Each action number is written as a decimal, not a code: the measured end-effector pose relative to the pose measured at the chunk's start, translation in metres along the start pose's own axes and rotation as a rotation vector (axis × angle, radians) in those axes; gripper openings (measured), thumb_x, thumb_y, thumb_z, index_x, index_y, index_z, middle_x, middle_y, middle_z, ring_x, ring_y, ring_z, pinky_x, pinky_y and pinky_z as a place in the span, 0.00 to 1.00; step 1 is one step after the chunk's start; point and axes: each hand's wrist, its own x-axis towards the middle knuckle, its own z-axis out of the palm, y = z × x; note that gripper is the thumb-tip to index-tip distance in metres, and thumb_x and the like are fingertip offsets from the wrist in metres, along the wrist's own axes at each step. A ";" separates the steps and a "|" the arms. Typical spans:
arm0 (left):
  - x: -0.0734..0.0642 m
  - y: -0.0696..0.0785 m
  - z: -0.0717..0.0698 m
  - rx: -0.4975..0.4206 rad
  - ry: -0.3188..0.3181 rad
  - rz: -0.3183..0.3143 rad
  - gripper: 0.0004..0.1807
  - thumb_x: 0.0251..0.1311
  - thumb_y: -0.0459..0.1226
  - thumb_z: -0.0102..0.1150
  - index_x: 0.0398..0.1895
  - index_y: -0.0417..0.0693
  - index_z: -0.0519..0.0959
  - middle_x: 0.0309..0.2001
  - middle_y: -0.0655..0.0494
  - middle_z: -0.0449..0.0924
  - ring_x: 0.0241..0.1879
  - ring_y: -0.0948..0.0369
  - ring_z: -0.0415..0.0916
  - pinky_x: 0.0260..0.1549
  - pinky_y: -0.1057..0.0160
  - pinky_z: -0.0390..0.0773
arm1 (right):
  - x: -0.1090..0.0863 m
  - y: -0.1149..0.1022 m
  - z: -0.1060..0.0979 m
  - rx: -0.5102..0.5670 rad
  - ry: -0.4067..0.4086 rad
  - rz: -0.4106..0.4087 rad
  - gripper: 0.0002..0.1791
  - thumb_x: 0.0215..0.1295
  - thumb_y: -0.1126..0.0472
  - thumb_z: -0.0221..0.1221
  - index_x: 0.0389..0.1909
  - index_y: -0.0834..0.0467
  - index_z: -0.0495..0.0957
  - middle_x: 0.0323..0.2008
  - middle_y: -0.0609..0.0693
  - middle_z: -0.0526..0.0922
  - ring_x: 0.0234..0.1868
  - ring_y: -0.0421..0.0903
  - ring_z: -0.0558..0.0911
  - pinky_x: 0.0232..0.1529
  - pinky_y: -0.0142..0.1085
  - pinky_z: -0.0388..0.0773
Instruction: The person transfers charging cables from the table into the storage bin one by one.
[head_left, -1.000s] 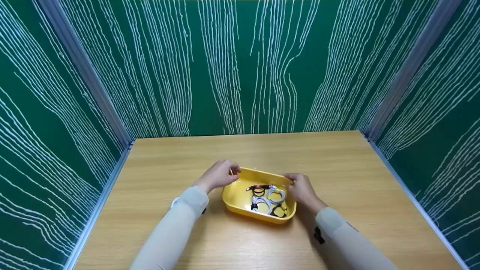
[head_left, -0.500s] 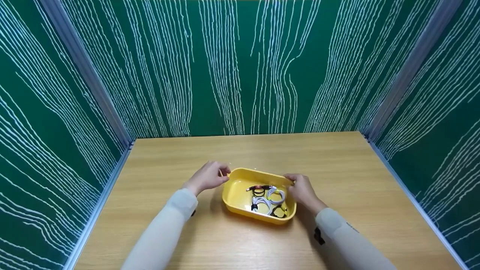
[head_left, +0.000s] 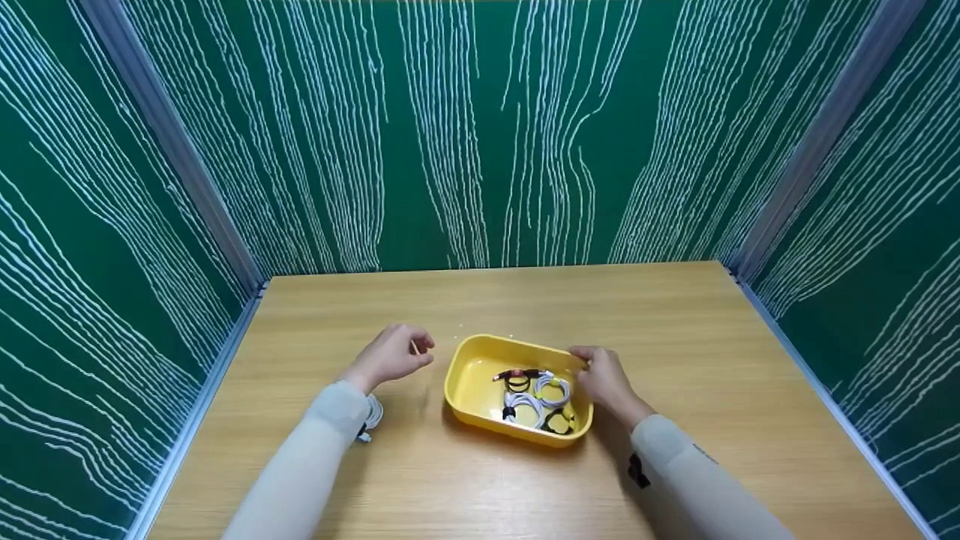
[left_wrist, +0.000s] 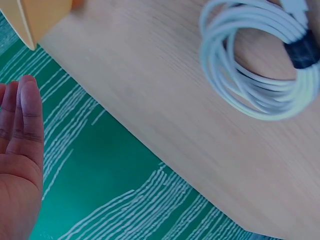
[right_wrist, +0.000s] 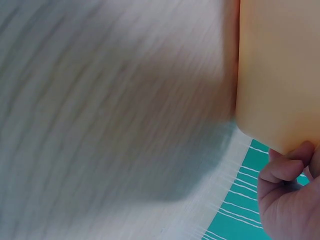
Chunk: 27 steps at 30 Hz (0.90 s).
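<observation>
A yellow plastic bin (head_left: pixel 472 375) stands on the table with several coiled cables (head_left: pixel 551 391) inside, white and black ones, gathered at its right end. My right hand (head_left: pixel 604 379) pinches the bin's rim at the far right corner; in the right wrist view its thumb and fingers (right_wrist: pixel 282 172) meet at the bin's edge. Left of the bin, my left hand (head_left: pixel 394 356) hovers apart from it with loosely bent fingers, holding nothing. Close to the left wrist lies a coiled white cable (left_wrist: pixel 265 60) with a black tie, partly hidden by the sleeve in the head view.
The wooden table (head_left: pixel 480 495) carries the bin and the loose coil. Green panels with white wavy lines (head_left: pixel 435 135) rise behind it and at both sides, joined by grey metal posts (head_left: pixel 169 142). Tiny white specks lie behind the bin.
My left hand has let go of the bin's left rim and moved left, away from it. The white coil has come into fuller view beside that wrist. The right hand stays put.
</observation>
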 end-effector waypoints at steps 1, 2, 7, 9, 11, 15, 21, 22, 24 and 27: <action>-0.001 -0.002 -0.001 0.000 0.003 -0.003 0.08 0.68 0.36 0.69 0.46 0.43 0.90 0.39 0.52 0.89 0.38 0.59 0.81 0.45 0.54 0.86 | 0.000 0.000 0.000 0.001 0.000 -0.001 0.25 0.60 0.81 0.54 0.55 0.67 0.88 0.52 0.63 0.91 0.52 0.54 0.85 0.53 0.44 0.84; -0.003 -0.004 -0.002 0.000 0.004 -0.007 0.08 0.68 0.36 0.69 0.46 0.43 0.89 0.39 0.52 0.89 0.38 0.59 0.81 0.45 0.55 0.86 | 0.000 0.000 0.000 0.001 0.001 0.000 0.25 0.59 0.81 0.54 0.56 0.67 0.88 0.52 0.64 0.91 0.53 0.54 0.86 0.54 0.44 0.84; -0.010 -0.010 -0.006 -0.007 -0.005 -0.032 0.09 0.68 0.37 0.69 0.47 0.44 0.89 0.40 0.53 0.89 0.39 0.58 0.82 0.44 0.55 0.86 | -0.001 -0.001 0.001 0.010 -0.004 0.002 0.26 0.60 0.80 0.54 0.59 0.70 0.85 0.56 0.67 0.89 0.58 0.58 0.86 0.60 0.51 0.85; -0.013 -0.013 -0.008 -0.008 -0.014 -0.043 0.10 0.68 0.37 0.70 0.48 0.44 0.89 0.40 0.53 0.89 0.39 0.58 0.82 0.45 0.55 0.86 | -0.001 -0.001 0.001 0.015 -0.005 0.004 0.25 0.61 0.80 0.55 0.60 0.71 0.85 0.57 0.68 0.88 0.60 0.60 0.86 0.62 0.53 0.85; -0.015 -0.017 -0.009 -0.007 -0.022 -0.051 0.10 0.68 0.37 0.70 0.49 0.44 0.89 0.40 0.53 0.89 0.39 0.58 0.83 0.46 0.54 0.86 | -0.002 -0.001 0.000 0.016 -0.008 0.000 0.25 0.62 0.80 0.55 0.61 0.72 0.84 0.58 0.70 0.87 0.62 0.63 0.85 0.64 0.55 0.84; -0.020 -0.023 -0.012 -0.006 -0.036 -0.081 0.11 0.68 0.38 0.71 0.50 0.45 0.89 0.42 0.54 0.88 0.42 0.58 0.83 0.49 0.52 0.86 | -0.001 -0.001 -0.001 0.024 -0.011 0.001 0.25 0.63 0.80 0.55 0.61 0.72 0.83 0.59 0.70 0.86 0.65 0.65 0.84 0.66 0.56 0.82; -0.031 -0.035 -0.015 0.003 -0.054 -0.118 0.14 0.67 0.38 0.72 0.53 0.45 0.88 0.46 0.50 0.88 0.45 0.56 0.82 0.52 0.50 0.86 | -0.001 -0.003 -0.002 0.021 -0.025 0.015 0.26 0.64 0.80 0.54 0.63 0.71 0.83 0.60 0.70 0.86 0.66 0.64 0.84 0.67 0.56 0.81; -0.033 -0.037 -0.016 0.008 -0.057 -0.120 0.15 0.67 0.39 0.73 0.54 0.44 0.88 0.47 0.48 0.88 0.45 0.56 0.82 0.52 0.49 0.86 | -0.001 -0.003 -0.002 0.023 -0.025 0.016 0.26 0.64 0.80 0.54 0.63 0.71 0.83 0.60 0.69 0.86 0.65 0.64 0.84 0.67 0.56 0.81; -0.036 -0.041 -0.018 0.014 -0.065 -0.121 0.16 0.67 0.38 0.73 0.55 0.42 0.88 0.49 0.46 0.88 0.46 0.56 0.82 0.52 0.48 0.85 | -0.001 -0.003 -0.001 0.023 -0.022 0.013 0.26 0.63 0.80 0.54 0.62 0.71 0.84 0.59 0.69 0.87 0.64 0.64 0.84 0.66 0.56 0.82; -0.040 -0.046 -0.020 0.013 -0.080 -0.138 0.18 0.66 0.38 0.73 0.56 0.41 0.87 0.51 0.44 0.88 0.47 0.55 0.82 0.52 0.47 0.84 | -0.001 -0.002 0.000 0.019 -0.007 0.003 0.26 0.60 0.81 0.53 0.59 0.71 0.85 0.56 0.68 0.89 0.61 0.62 0.86 0.64 0.55 0.83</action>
